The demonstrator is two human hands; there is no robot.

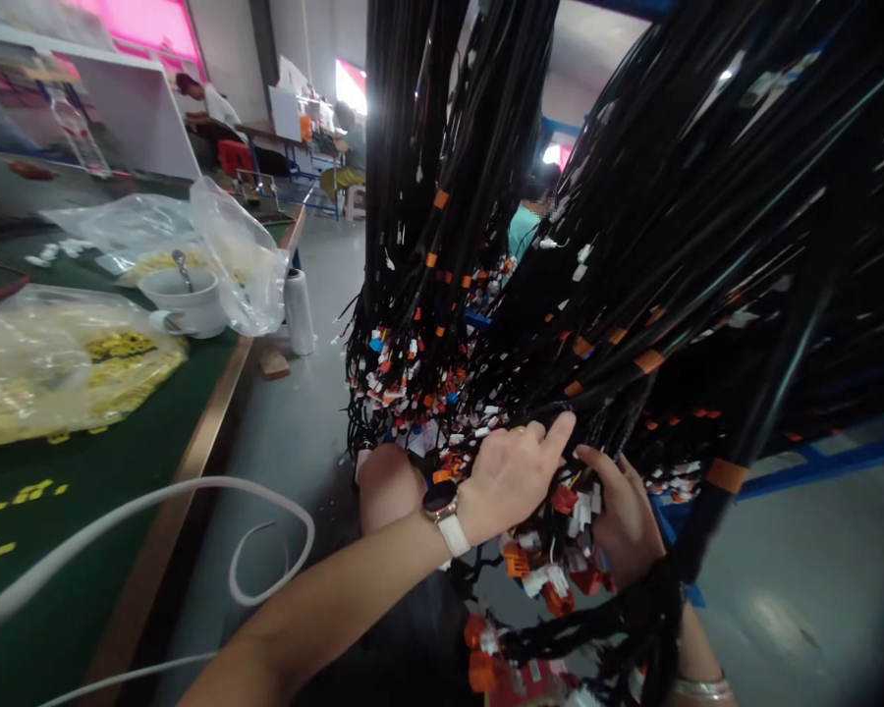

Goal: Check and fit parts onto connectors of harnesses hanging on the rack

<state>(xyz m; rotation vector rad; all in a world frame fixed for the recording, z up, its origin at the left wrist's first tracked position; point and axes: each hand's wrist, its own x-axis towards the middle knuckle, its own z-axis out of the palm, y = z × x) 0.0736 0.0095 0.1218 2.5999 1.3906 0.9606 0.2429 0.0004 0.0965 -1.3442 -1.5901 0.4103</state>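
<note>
Large bundles of black wire harnesses hang in front of me, with orange tape bands and many small connectors at their lower ends. My left hand, wearing a watch with a white strap, has its fingers curled at a black wire harness, the index finger stretched along it. My right hand is beside it, curled around the harness's lower part; its grip is partly hidden. Orange, red and white connectors dangle between and below my hands. Another thick taped harness branch crosses in front of my right forearm.
On the left, a green-topped table holds plastic bags of yellow pieces and a white cup with a spoon. A white tube loops past its edge. A wrapped roll stands on the floor. Blue rack bars run right; people sit behind.
</note>
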